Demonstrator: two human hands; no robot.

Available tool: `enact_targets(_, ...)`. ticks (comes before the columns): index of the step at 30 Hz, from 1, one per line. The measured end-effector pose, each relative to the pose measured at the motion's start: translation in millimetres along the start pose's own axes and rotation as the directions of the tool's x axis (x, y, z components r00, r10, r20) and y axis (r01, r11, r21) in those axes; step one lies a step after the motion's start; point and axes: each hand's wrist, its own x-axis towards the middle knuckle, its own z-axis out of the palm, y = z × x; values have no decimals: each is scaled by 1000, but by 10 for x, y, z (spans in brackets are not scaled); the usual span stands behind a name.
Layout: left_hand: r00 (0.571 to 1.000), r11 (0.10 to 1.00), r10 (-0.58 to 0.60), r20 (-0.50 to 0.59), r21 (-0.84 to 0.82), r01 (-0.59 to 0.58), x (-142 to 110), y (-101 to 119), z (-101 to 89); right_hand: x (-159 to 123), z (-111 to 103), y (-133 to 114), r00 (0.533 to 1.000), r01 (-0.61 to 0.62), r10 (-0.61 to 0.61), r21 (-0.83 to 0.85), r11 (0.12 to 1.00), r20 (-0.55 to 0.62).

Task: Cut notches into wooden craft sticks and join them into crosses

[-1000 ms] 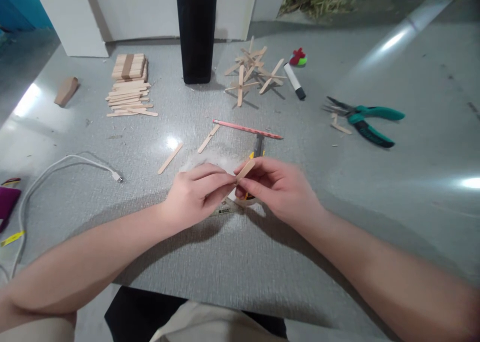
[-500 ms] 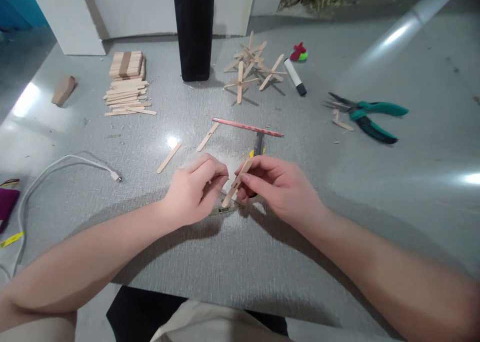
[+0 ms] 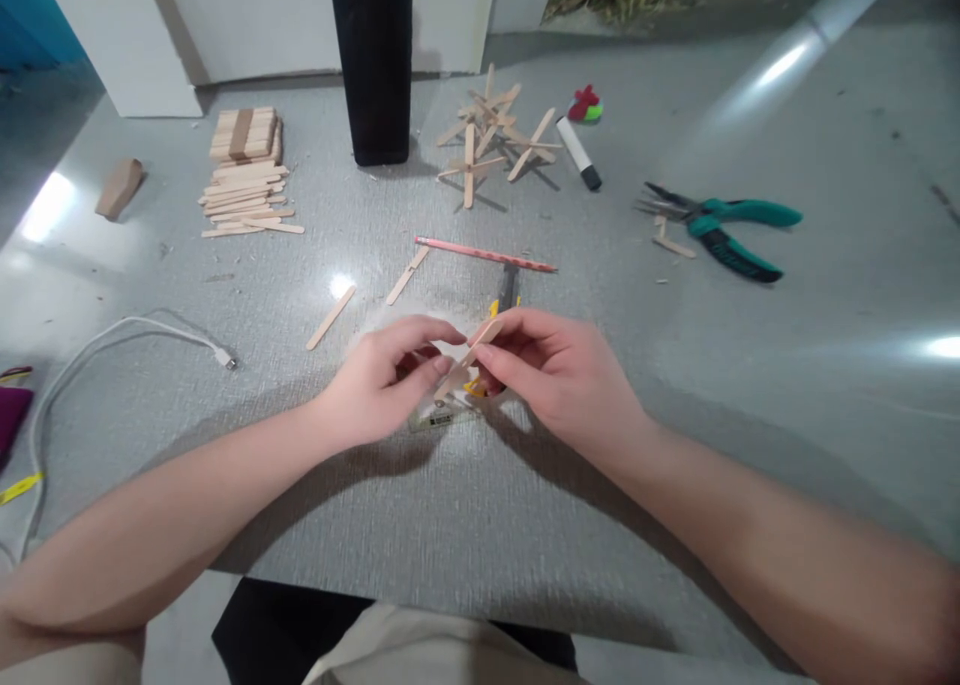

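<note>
My left hand (image 3: 382,380) and my right hand (image 3: 555,370) meet over the middle of the grey table (image 3: 525,525). Both pinch one short wooden craft stick (image 3: 471,350), which slants between their fingertips. Beneath the hands lie a patch of white fluff and a small packet with a yellow label (image 3: 442,415); most of it is hidden. A black and yellow utility knife (image 3: 508,290) pokes out just beyond my right fingers.
A pink pencil (image 3: 484,254) and two loose sticks (image 3: 367,300) lie ahead. Further back are a stick stack (image 3: 244,170), a black speaker (image 3: 373,60), glued stick crosses (image 3: 491,135), a marker (image 3: 579,153). Green pliers (image 3: 720,230) lie right, a white cable (image 3: 127,335) left.
The stick has tilted steeper between my fingers and sunk slightly. My left fingers have shifted along it, and both hands stay together over the packet.
</note>
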Motion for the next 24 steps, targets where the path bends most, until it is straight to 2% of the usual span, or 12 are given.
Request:
enact_targets(5,986,957,-118,115,-253,144,1,5,34,-1,-12,15,999,41,-41,-54,998,-3)
enact_targets(10,970,892,-177,168,-389,230,21,-27,11,-14,-15,19,997,78,-77,-92,993,20)
enact_targets(16,961,858,-180,211,-444,259,29,-9,4,-26,-14,-1,992,119,-113,-104,987,64)
enact_targets(24,964,891,-100,248,-410,198,50,-27,-10,-36,-29,5,977,195,-181,-128,972,109)
